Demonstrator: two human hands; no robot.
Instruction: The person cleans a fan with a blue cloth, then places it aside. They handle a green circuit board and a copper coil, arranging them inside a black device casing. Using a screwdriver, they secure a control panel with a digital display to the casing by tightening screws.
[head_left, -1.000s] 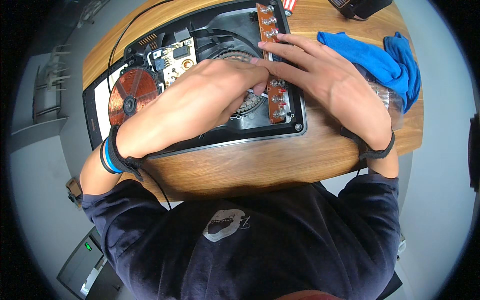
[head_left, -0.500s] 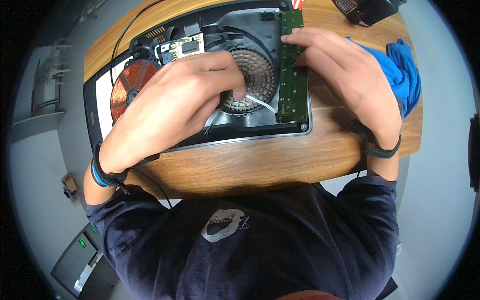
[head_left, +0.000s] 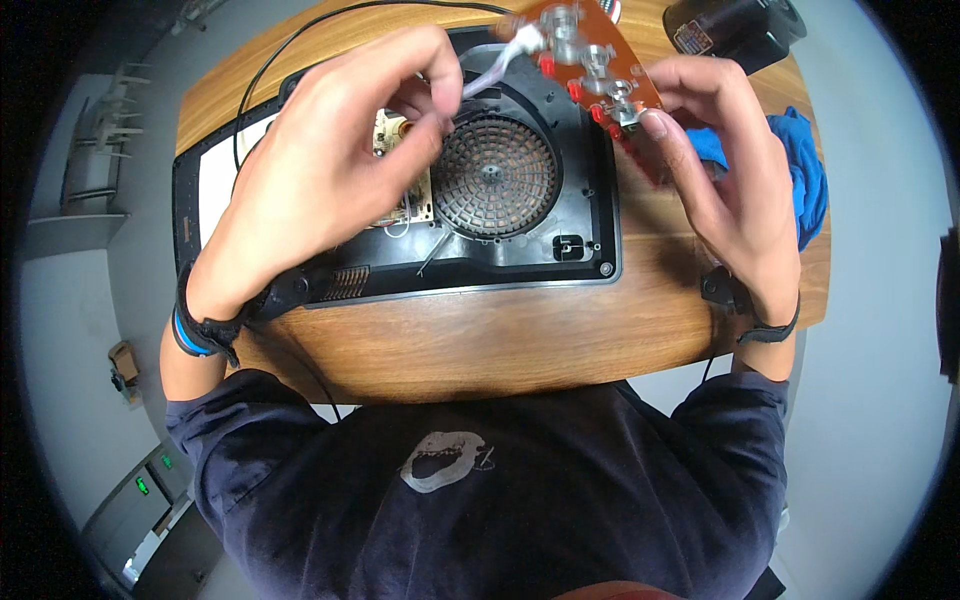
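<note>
My right hand [head_left: 735,165] grips a brown circuit board [head_left: 622,55] by its right edge, thumb in front. Metal parts and small red components line its visible face; the board is tilted above the back right of an open black appliance housing [head_left: 500,268]. A white ribbon cable [head_left: 488,78] runs from a white plug at the board's left end to my left hand [head_left: 325,165], whose thumb and forefinger are closed on it. Under that hand a pale circuit board [head_left: 422,200] is partly hidden. A round vent grille [head_left: 495,185] shows in the housing between my hands.
A blue cloth [head_left: 800,165] lies at the right of the wooden table [head_left: 480,345]. Behind it stands a black object [head_left: 740,22], cut off by the frame. A thin black cable [head_left: 262,95] curves over the housing's left side and along the back.
My right hand has lifted the circuit board off the housing's right side and turned it from its green face to its brown one. My left hand has moved back and up with the ribbon cable.
</note>
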